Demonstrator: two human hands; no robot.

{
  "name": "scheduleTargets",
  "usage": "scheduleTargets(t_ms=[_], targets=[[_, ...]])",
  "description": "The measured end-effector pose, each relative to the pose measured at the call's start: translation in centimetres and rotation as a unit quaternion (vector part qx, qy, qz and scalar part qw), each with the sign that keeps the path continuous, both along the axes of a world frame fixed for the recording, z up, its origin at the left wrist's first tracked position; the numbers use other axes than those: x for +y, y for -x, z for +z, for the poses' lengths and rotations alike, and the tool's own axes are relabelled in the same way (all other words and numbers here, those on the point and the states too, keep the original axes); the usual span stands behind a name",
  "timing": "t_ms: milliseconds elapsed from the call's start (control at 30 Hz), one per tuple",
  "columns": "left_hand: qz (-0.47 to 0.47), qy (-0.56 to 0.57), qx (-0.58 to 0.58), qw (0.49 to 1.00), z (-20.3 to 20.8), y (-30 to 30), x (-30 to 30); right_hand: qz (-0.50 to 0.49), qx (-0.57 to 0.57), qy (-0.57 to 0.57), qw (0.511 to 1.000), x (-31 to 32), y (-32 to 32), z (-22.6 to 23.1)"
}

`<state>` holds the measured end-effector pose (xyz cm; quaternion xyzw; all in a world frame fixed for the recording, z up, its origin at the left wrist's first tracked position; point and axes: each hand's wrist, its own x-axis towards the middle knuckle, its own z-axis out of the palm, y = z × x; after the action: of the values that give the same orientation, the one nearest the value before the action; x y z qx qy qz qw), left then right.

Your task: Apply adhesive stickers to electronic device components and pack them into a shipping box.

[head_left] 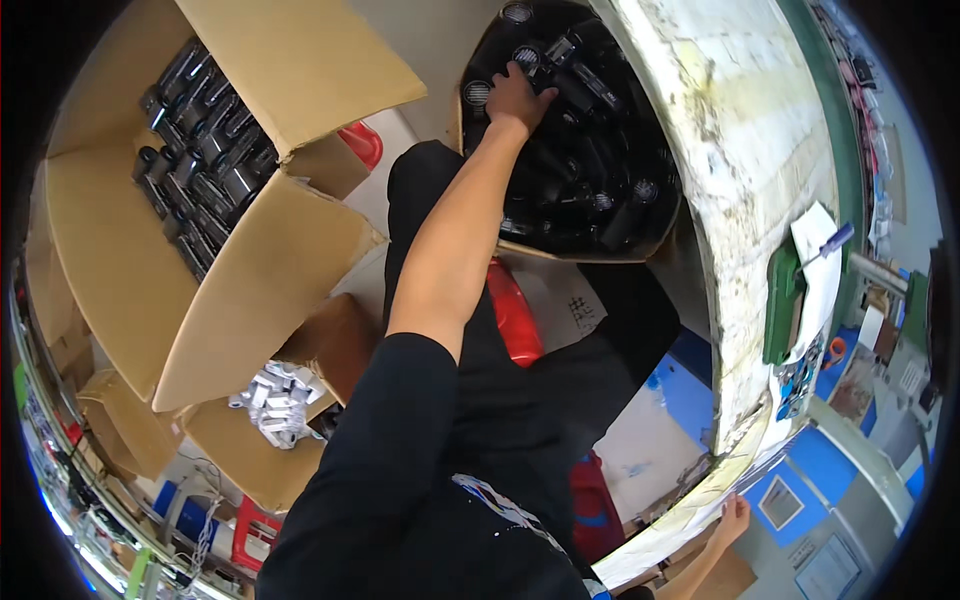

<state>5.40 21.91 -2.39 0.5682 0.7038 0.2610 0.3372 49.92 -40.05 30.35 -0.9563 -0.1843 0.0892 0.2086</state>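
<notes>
My left hand reaches into a bag-lined carton at the top centre. Its thumb and fingers close around a black plastic part on the heap. More black plastic parts lie below and beside it, several with a round grille at one end; the dark heap hides their full shape. At the lower right, my right hand rests by the edge of the pale-topped table. Its fingers are loosely bent and apart, with nothing visible in them.
To the left stands an open carton packed with rows of black parts. Below it, a smaller carton holds white pieces. A purple-handled screwdriver lies by a green tray on the table. Red plastic shows between my legs.
</notes>
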Motion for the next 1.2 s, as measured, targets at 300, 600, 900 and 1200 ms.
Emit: scheduleTargets(t_ms=[300,600,900,1200], targets=[[0.023,-0.173,-0.251,0.952,2.3,2.3,-1.9,-0.006,-0.098,-0.114,0.989,2.1,3.6,3.9],[0.095,0.105,-0.813,0.565,10.9,4.4,-14.4,0.264,-0.199,-0.234,0.914,16.1,21.9,3.1],[0.081,0.242,-0.766,0.590,11.3,6.1,-21.7,0.180,0.330,-0.328,0.867,23.1,33.3,-9.9],[0.013,0.227,-0.701,0.676,17.0,3.4,-27.5,0.137,0.499,-0.324,0.792,26.4,34.2,-10.1]])
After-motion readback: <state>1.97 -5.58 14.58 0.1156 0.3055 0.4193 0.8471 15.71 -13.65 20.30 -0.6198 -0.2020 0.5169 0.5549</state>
